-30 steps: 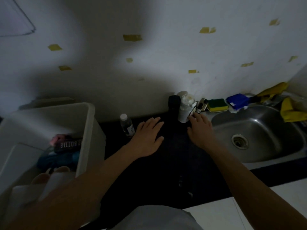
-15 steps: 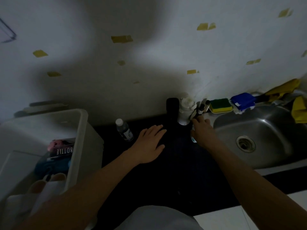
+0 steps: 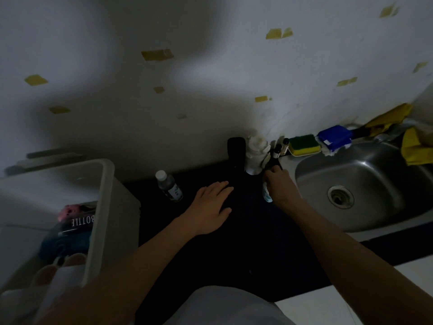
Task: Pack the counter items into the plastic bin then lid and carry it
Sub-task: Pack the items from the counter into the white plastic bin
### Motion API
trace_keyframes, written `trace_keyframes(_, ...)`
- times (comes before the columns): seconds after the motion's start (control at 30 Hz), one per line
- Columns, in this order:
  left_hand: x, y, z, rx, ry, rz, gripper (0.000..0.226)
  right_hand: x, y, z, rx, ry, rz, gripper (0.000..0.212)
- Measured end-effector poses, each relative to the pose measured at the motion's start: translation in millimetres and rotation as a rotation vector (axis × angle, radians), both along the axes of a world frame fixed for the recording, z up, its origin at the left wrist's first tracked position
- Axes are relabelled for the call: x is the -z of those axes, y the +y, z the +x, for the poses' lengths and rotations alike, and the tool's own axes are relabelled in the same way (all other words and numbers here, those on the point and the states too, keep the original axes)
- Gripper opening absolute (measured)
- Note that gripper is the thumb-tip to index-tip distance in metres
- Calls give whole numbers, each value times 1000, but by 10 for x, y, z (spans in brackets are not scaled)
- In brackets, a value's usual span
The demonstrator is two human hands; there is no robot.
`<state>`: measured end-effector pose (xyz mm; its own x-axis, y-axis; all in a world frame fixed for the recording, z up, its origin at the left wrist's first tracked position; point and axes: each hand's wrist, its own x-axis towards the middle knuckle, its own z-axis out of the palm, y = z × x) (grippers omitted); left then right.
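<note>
- The plastic bin (image 3: 103,207), translucent white and open-topped, stands at the tabletop's (image 3: 246,242) left end, holding a "BOTTLE" box (image 3: 82,222).
- The left hand (image 3: 212,206) lies flat on the tabletop, fingers straight.
- The right hand (image 3: 280,186) seems curled round a pale bottle (image 3: 267,197), dimly seen.
- A clear bottle (image 3: 168,188) stands between bin and hands.

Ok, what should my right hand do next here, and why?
Probably lift the right hand clear and carry the small pale-blue bottle it seems to grip across to the plastic bin. Its fingers are curled round that bottle beside the small dark bottles, and the bin stands open on the left, partly filled.
</note>
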<state>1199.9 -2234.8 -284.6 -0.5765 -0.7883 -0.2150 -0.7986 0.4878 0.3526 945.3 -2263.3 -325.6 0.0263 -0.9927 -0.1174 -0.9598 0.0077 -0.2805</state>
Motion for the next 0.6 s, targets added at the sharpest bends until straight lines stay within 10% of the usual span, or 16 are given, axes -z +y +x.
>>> trace_keyframes(0.6, -717, 78, 632, -277, 440, -57, 56, -1320, 179, 1204, -250, -548, -282, 27)
